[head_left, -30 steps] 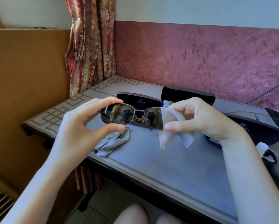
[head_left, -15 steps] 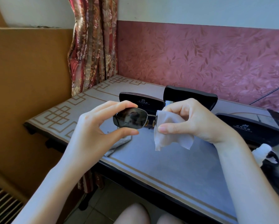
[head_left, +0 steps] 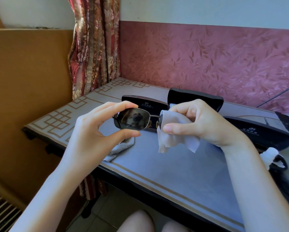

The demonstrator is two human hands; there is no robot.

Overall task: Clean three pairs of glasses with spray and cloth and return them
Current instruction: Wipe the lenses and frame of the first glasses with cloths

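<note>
Dark-lensed sunglasses with a thin metal frame are held up above the table. My left hand pinches the left lens between thumb and fingers. My right hand pinches a pale grey cleaning cloth wrapped over the right lens, which the cloth hides. Behind them, three black glasses cases sit on the table: one at the left, one at the middle back, one at the right. No spray bottle is in view.
A second grey cloth lies crumpled on the grey table under my left hand. A black-and-white object lies at the right edge. A curtain hangs at the back left. My knees show below the table's front edge.
The cloth slid inward over the right lens, then back outward a little, so the bridge shows again. My left hand keeps its pinch on the left lens.
</note>
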